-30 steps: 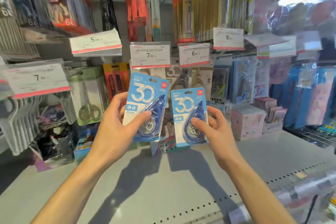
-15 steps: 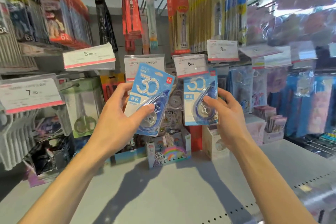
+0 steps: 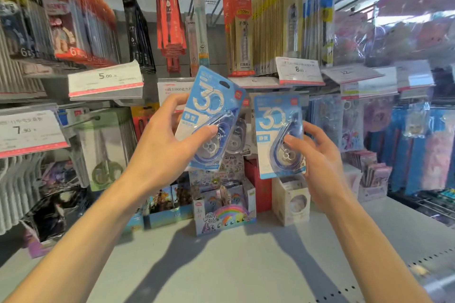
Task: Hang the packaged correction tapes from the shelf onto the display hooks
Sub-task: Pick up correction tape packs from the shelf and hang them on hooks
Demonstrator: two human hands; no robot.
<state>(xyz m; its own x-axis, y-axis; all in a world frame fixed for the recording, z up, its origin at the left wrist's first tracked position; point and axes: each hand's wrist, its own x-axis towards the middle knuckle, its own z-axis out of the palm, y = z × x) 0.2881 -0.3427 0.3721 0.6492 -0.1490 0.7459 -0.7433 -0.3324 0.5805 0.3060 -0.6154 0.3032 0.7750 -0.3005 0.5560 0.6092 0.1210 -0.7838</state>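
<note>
I hold two blue packaged correction tapes, each marked "30". My left hand (image 3: 162,145) grips one pack (image 3: 209,106), tilted to the right, thumb on its clear blister. My right hand (image 3: 317,155) holds the other pack (image 3: 275,120) upright by its lower right side, its top just under the price tags. Between the two packs, further back, another correction tape pack (image 3: 236,135) hangs on the display. The hook itself is hidden behind the packs and tags.
A grey shelf (image 3: 234,261) runs below my arms, with small boxes of cards (image 3: 221,211) at its back. Price tags (image 3: 105,81) jut out at hand height. Scissors (image 3: 105,152) hang at left, pens (image 3: 241,32) above, pouches (image 3: 406,145) at right.
Both hands have risen from above the shelf toward the hook row. The left pack tilted further right; the right pack came up under the price tags.
</note>
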